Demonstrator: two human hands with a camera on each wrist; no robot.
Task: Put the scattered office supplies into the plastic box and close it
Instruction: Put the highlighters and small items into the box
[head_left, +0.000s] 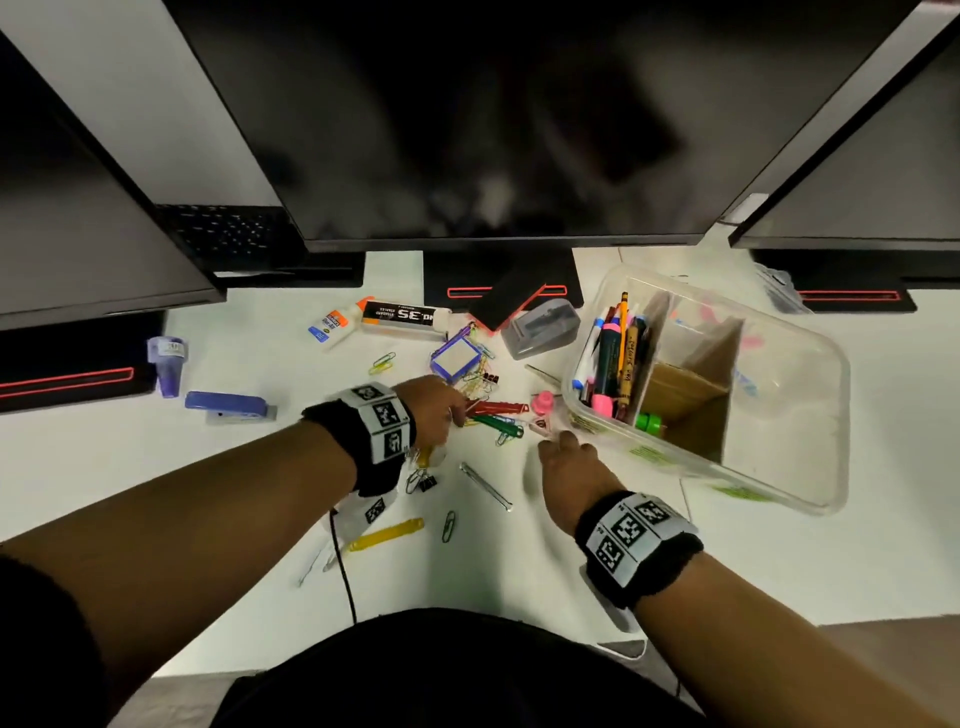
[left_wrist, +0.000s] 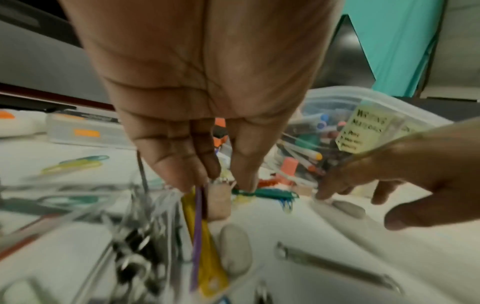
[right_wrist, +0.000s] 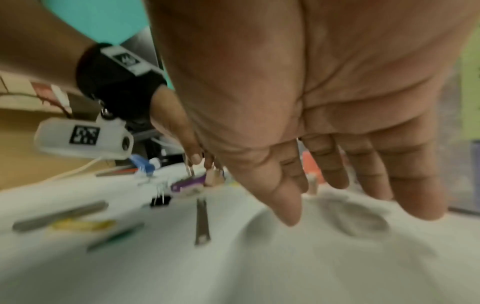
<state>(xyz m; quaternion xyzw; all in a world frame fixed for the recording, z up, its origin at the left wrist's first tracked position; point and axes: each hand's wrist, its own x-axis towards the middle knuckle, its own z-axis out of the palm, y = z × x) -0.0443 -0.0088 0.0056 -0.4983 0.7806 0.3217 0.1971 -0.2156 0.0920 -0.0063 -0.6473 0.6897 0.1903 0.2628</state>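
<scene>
The clear plastic box stands open at the right, with pens and markers in its left compartment and a cardboard divider beside them. My left hand pinches a bundle of clips and fasteners, yellow and purple among them, just above the table. Its fingertips are at a green fastener lying beside a red fastener. My right hand hovers open and empty by the box's near left corner, fingers straight.
A yellow fastener, a metal fastener, a binder clip and paper clips lie loose near me. Farther back are a blue stapler, a glue bottle, a staples box and a grey case. Monitors overhang the desk's back.
</scene>
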